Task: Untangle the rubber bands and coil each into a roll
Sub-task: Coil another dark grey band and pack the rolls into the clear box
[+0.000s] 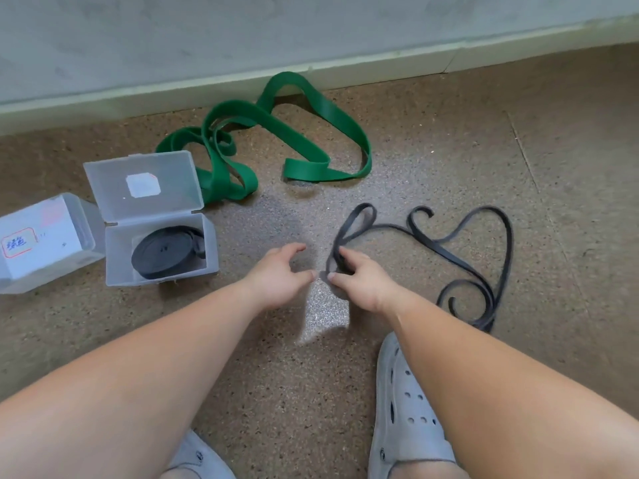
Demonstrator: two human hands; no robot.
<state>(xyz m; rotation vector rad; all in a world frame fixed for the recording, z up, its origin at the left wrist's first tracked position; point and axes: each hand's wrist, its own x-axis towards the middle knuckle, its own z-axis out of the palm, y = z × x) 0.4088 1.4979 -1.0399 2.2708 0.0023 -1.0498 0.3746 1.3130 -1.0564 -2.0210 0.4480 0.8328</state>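
I see a speckled brown floor (pixel 432 133) meeting a pale wall (pixel 207 36) with a light baseboard. I count three rubber bands: one wide green band (pixel 294 133) tangled near the wall, one thin black band (pixel 484 257) sprawled to my right, and one black roll (pixel 164 252) coiled inside the open clear box (pixel 114 257). A second, closed box (pixel 45 236) with a handwritten label stands just left of it. Two grey clogs show below. My right hand (pixel 359 281) pinches a loop of the thin black band; my left hand (pixel 276 274) hovers beside it, fingers curled, holding nothing.
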